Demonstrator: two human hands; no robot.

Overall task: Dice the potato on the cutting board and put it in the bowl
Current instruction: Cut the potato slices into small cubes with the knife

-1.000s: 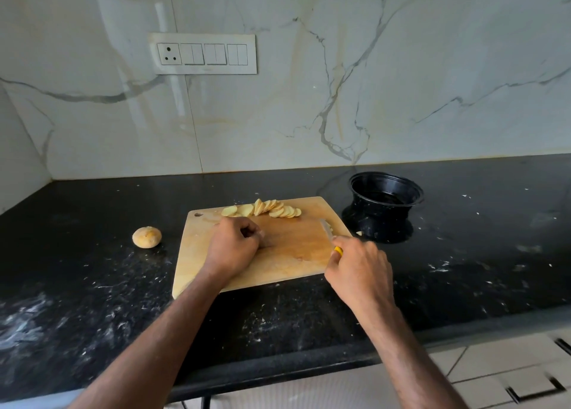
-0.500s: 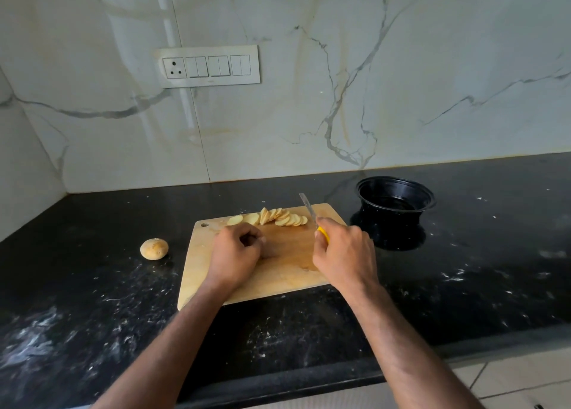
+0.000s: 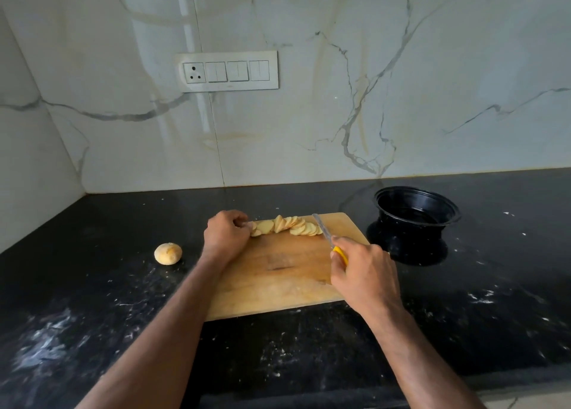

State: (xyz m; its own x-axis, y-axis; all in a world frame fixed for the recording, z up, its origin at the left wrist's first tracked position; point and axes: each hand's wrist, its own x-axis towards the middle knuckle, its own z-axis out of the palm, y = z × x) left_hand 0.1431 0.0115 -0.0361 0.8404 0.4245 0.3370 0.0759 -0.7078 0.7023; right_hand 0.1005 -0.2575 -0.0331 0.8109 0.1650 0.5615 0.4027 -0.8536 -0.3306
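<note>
A row of pale potato slices [image 3: 287, 226] lies along the far edge of the wooden cutting board [image 3: 278, 272]. My left hand [image 3: 227, 234] is curled at the left end of the row, fingertips touching the slices. My right hand [image 3: 363, 274] grips a knife [image 3: 324, 232] by its yellow handle, and the blade points up-left to the right end of the row. A black bowl [image 3: 417, 206] stands on the counter to the right of the board. I see nothing inside it.
A rounded potato piece [image 3: 168, 253] sits on the black counter [image 3: 92, 300] left of the board. White specks and smears mark the counter. The marble wall with a switch panel [image 3: 228, 71] rises behind, and the counter's front edge is near me.
My left hand has moved from the board's middle up to the left end of the slice row. The knife in my right hand has swung up so its blade reaches the row's right end.
</note>
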